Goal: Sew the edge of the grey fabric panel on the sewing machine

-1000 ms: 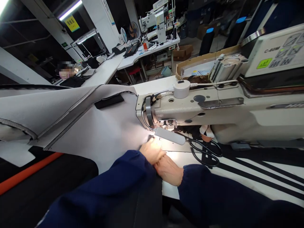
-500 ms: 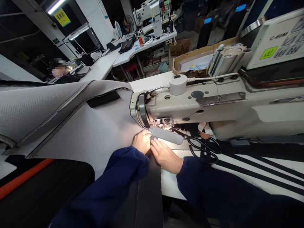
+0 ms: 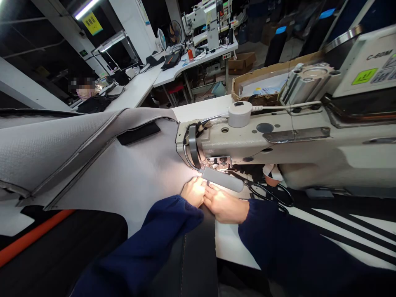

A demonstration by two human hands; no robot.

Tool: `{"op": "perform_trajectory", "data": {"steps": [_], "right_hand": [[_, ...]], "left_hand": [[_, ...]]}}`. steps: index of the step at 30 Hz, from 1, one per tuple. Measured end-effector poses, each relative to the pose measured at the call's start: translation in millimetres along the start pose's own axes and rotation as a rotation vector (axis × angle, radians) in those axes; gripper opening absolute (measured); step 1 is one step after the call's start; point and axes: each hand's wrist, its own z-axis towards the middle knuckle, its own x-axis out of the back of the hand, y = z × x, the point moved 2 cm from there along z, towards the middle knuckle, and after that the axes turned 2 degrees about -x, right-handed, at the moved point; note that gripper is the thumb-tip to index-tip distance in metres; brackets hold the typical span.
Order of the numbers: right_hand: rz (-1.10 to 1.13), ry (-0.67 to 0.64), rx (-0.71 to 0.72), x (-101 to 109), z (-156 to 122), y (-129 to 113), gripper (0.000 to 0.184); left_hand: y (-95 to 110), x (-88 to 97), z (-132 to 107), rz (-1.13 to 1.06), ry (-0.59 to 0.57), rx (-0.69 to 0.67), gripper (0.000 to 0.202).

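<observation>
Dark stitched panel [image 3: 199, 255] lay below your hands, running up toward the needle area of the sewing machine [image 3: 272, 152]; gray textured fabric [image 3: 145, 177] spread alongside it, to the left. Your left hand [image 3: 193, 192] was curled like a fist at the fabric edge; couldn't tell what its fingers pinched, they were hidden. Your right hand [image 3: 226, 206] lay beside it, palm down, fingers nearly straight, tips reaching the left hand; grip couldn't be told either. Gray lamp head [image 3: 222, 180] sat just above both, lighting them. Black-handled scissors [image 3: 251, 185] lay right of the lamp, black strips [image 3: 355, 229] further right on the white table [image 3: 232, 243]. Black patch [image 3: 139, 133] showed on the gray fabric. An orange tube [image 3: 34, 237] ran at lower left. Behind the machine: cardboard box [image 3: 266, 75]. Far left, a seated-height co-worker [image 3: 85, 93], near another worktable [image 3: 133, 91].
</observation>
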Motion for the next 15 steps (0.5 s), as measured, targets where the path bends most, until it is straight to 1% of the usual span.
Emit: {"op": "perform_trajectory", "data": {"steps": [2, 4, 7, 9, 12, 15], "right_hand": [[-0.061, -0.01, 0.012, 0, 0, -10, 0.028], [-0.115, 0.009, 0.017, -3, 1, -15, 0.027], [-0.117, 0.055, 0.022, -10, 2, -11, 0.029], [-0.096, 0.065, 0.004, -15, 3, -5, 0.028], [-0.099, 0.077, -0.044, -15, 2, -5, 0.027], [-0.135, -0.006, -0.031, -5, -1, -19, 0.03]], "left_hand": [[2, -1.8, -1, 0.004, -0.012, 0.013, 0.026], [3, -2.5, -2, 0.006, -0.02, 0.021, 0.026], [3, -2.6, 0, 0.01, -0.027, 0.026, 0.027], [2, -2.4, 3, 0.013, -0.021, 0.037, 0.028], [2, -3.0, 9, 0.014, -0.002, 0.057, 0.031], [2, -5.8, 14, -0.001, 0.003, 0.061, 0.03]]}}
